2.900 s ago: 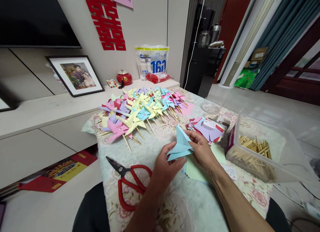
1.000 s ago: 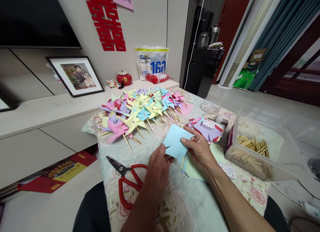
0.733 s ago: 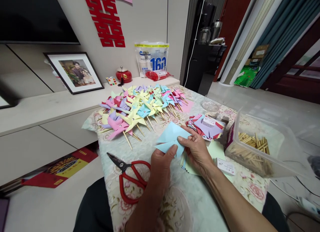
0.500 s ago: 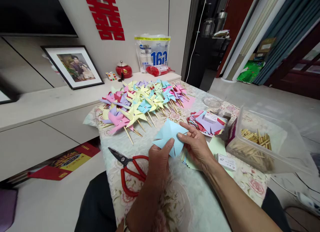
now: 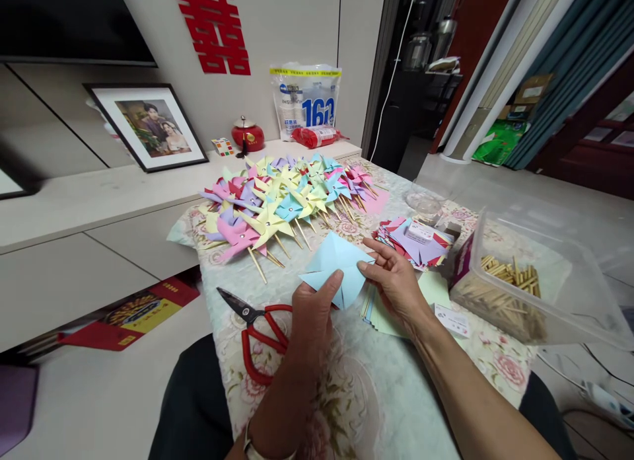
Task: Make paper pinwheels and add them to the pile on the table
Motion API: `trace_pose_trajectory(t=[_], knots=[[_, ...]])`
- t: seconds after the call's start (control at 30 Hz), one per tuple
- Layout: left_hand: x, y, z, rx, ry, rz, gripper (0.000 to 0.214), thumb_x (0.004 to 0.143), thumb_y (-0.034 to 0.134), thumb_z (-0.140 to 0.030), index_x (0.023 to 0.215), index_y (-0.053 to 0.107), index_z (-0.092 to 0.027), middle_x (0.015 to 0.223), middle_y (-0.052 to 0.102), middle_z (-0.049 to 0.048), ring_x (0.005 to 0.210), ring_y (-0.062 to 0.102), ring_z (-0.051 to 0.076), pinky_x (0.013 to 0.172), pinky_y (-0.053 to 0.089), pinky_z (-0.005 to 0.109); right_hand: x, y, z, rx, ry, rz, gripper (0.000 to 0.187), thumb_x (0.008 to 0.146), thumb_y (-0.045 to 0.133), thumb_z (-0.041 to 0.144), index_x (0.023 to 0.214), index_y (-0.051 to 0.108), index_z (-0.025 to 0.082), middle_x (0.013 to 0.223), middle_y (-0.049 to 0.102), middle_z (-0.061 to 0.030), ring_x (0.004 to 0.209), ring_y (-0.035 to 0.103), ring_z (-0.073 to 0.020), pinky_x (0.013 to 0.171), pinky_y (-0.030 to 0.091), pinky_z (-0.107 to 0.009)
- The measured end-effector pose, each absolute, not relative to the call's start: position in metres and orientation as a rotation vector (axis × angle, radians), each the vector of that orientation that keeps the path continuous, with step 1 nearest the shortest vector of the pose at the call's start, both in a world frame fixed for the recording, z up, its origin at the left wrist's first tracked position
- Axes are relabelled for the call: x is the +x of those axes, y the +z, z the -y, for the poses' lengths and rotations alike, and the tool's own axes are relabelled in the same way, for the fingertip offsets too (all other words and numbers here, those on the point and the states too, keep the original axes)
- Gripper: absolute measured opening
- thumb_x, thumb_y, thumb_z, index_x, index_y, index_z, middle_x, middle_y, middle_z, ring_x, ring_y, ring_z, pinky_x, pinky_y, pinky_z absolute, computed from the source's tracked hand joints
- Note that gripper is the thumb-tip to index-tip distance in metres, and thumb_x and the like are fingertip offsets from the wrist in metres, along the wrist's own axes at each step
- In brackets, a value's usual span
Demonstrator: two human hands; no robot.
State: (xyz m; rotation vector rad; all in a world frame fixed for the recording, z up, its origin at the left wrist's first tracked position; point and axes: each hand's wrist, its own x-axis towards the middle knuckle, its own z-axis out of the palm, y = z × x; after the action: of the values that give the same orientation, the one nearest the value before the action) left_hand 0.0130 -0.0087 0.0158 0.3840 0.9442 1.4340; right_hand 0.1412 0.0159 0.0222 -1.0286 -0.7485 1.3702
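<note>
A light blue square of paper with slits cut in from its corners is held up above the table between both hands. My left hand grips its lower left part, thumb on top and fingers hidden beneath. On the right edge, my right hand pinches a corner between thumb and fingers. Red-handled scissors lie beside my left hand, partly behind it. Several finished paper pinwheels on sticks are heaped beyond the hands. Under my right hand lies a stack of pale paper sheets.
Colourful cut papers with a small white box on top lie beyond my right hand. Another white box sits nearer. At right, a clear plastic bin holds short wooden sticks. A framed photo stands on the cabinet.
The blue paper has tilted a little, and its flaps sit slightly differently in my hands. Both hands keep their hold. The whole view has shifted slightly.
</note>
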Motion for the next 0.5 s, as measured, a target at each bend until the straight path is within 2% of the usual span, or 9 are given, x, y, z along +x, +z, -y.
trace_pose_trajectory(t=[0.1, 0.2, 0.37, 0.5], knots=[[0.013, 0.014, 0.008, 0.391, 1.423, -0.958, 0.041, 0.056, 0.091, -0.026, 0.089, 0.074, -0.011, 0.077, 0.078, 0.0056, 0.064, 0.069, 0.018, 0.062, 0.05, 0.028, 0.142, 0.021, -0.016, -1.037, 1.364, 0.797, 0.069, 0.055, 0.091, 0.026, 0.118, 0.064, 0.019, 0.088, 0.07, -0.0009, 0.078, 0.067, -0.0169, 0.077, 0.052, -0.034], [0.011, 0.014, 0.007, 0.386, 1.447, -0.959, 0.044, 0.057, 0.09, -0.026, 0.095, 0.074, -0.011, 0.082, 0.078, 0.0063, 0.069, 0.071, 0.021, 0.067, 0.052, 0.03, 0.143, 0.019, -0.015, -1.068, 1.239, 0.948, 0.061, 0.064, 0.086, 0.031, 0.119, 0.064, 0.019, 0.091, 0.067, -0.0017, 0.076, 0.063, -0.016, 0.073, 0.051, -0.033], [0.005, 0.016, 0.005, 0.333, 1.545, -0.983, 0.036, 0.06, 0.087, -0.023, 0.092, 0.073, -0.014, 0.085, 0.078, 0.0034, 0.073, 0.071, 0.018, 0.07, 0.053, 0.027, 0.148, 0.022, -0.008, -1.077, 0.632, 1.413, 0.034, 0.085, 0.069, 0.026, 0.119, 0.066, 0.023, 0.11, 0.065, -0.008, 0.095, 0.062, -0.0211, 0.079, 0.052, -0.038], [-0.001, 0.017, 0.002, 0.291, 1.571, -0.987, 0.033, 0.06, 0.087, -0.022, 0.089, 0.072, -0.015, 0.084, 0.077, 0.0019, 0.068, 0.068, 0.015, 0.064, 0.052, 0.024, 0.148, 0.028, -0.005, -0.914, 0.252, 1.856, 0.025, 0.088, 0.063, 0.012, 0.111, 0.067, 0.023, 0.108, 0.064, -0.0088, 0.102, 0.058, -0.024, 0.087, 0.049, -0.043]])
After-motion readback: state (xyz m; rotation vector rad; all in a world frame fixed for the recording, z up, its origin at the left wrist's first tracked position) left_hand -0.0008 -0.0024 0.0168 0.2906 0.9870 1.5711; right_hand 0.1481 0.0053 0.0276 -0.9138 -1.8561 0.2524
